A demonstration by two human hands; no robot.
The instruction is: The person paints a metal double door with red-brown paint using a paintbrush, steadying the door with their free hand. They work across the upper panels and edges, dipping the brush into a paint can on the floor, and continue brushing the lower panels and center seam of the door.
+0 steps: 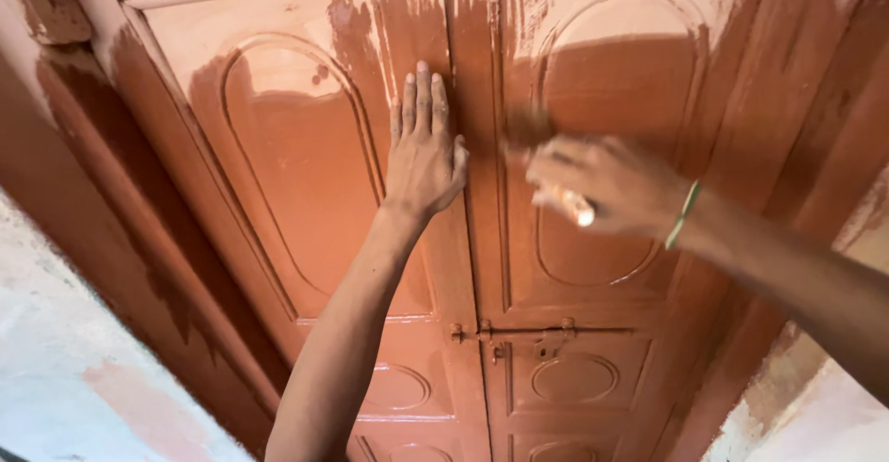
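Two hands are up against a double door [306,203] that is partly coated in wet-looking reddish-brown paint. The right hand [607,184] is curled tight around the pale handle of a paintbrush [565,205]; the handle's butt pokes out below the knuckles, and the bristle end is a brown blur against the right leaf, just beside the centre seam. That hand is smeared by motion, so the exact finger placement cannot be told. The left hand [424,152] holds nothing: its fingers lie straight and close together, palm flat on the inner edge of the left leaf, right where darker paint meets the paler undercoat.

From the hands outward: each leaf has an arched panel, dark below and still pale at the top, with streaky strokes along the upper rails. A latch bolt [523,330] crosses the seam lower down.

Judging from this, the flat palm could smudge the paint beneath it (or come away stained), and a fast stroke could leave thin streaks or flick paint onto the pale wall [74,369].

No paint can, tray or other container shows.
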